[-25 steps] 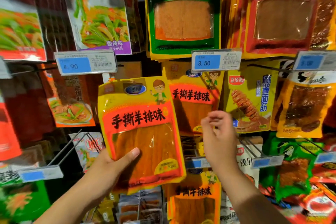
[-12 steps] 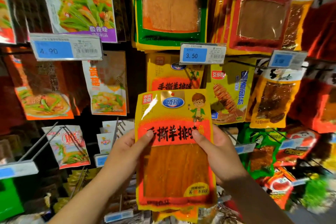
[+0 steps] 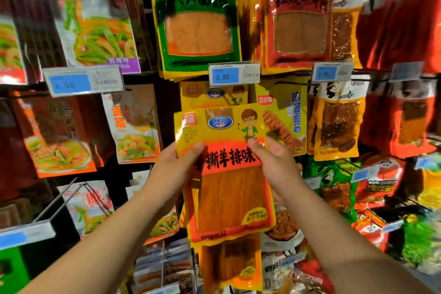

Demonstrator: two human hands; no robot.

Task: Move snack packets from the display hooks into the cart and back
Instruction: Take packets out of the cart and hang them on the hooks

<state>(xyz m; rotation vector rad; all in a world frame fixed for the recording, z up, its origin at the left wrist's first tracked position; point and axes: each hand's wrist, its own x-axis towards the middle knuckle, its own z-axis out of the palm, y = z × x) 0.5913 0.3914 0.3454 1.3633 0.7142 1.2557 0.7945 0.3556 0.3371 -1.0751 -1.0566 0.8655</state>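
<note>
We face a display wall of metal hooks (image 3: pixel 59 200) hung with snack packets in several rows.

In the top row we count two large yellow plastic packets at centre: one with a green frame round a clear window (image 3: pixel 195 21) and one with a red frame round a clear window (image 3: pixel 298 26). They hang side by side, close together.

One flat yellow plastic packet with a red band and an orange clear window (image 3: pixel 229 186) is held upright, slightly tilted, in front of the middle row. It sits directly below the label reading 3.50. We cannot tell whether its top is on a hook.

The same design shows in two further places. One hanging packet (image 3: pixel 214 94) is partly covered by the top edge of the held packet, and one (image 3: pixel 229 262) hangs just beneath it.

Two bare hands grasp the held packet. The left hand (image 3: pixel 176 169) grips its left edge, thumb on the front at the red band and fingers hidden behind. The right hand (image 3: pixel 276 167) grips its right edge in the same way.

On the upper rail we count four blue-and-white price labels: 4.90 (image 3: pixel 83 81), 3.50 (image 3: pixel 233 74), and two too blurred to read (image 3: pixel 331 73) (image 3: pixel 405 70).
</note>
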